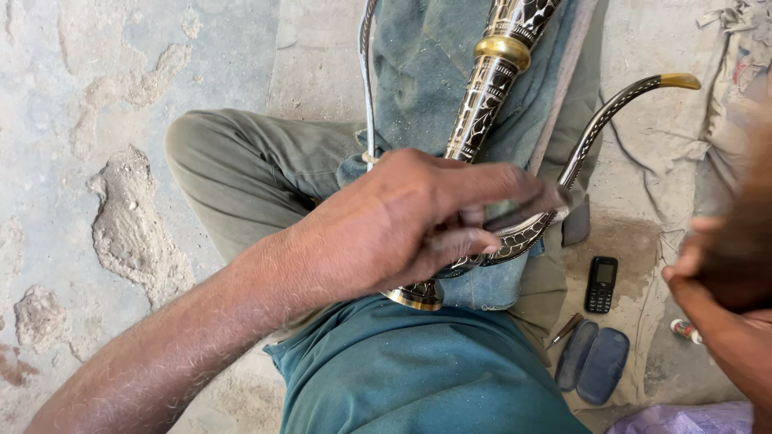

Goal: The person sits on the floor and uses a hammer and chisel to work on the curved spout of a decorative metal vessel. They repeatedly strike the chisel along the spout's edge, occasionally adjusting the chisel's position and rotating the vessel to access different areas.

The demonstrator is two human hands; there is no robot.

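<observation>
My left hand (402,225) reaches in from the lower left and lies over a black metal piece with engraved silver patterns, held on my lap. Its fingers close around the curved arm (595,128) of the piece, which sweeps up to a brass tip (679,80). A straight engraved stem (486,96) with a brass ring (503,50) rises past the knuckles. A brass rim (414,297) shows under the palm. My right hand (716,273) is blurred at the right edge with its fingers curled; whether it holds anything is unclear.
A worn blue cloth (426,48) covers my lap under the piece. A thin metal strip (367,80) runs up beside it. On the dusty ground at the right lie a small black phone (601,284), an open dark case (593,362) and a short stick-like tool (565,328).
</observation>
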